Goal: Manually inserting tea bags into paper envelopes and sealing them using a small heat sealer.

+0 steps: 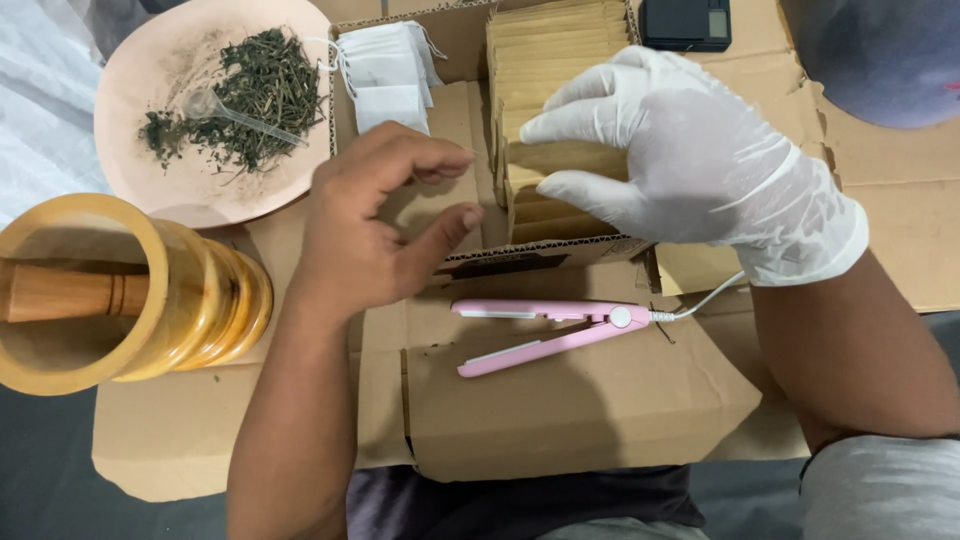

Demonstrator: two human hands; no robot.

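Note:
My right hand, in a white glove, reaches into an open cardboard box and pinches a brown paper envelope in a row of several such envelopes. My bare left hand hovers beside it over the box's middle, fingers curled and thumb out, holding nothing. A stack of white tea-bag sachets with strings sits in the box's left part.
A pink plate holds dried green herbs and a small clear spoon. A wooden mortar with pestle stands at left. A pink mini heat sealer lies open on flattened cardboard. A black digital scale sits beyond the box.

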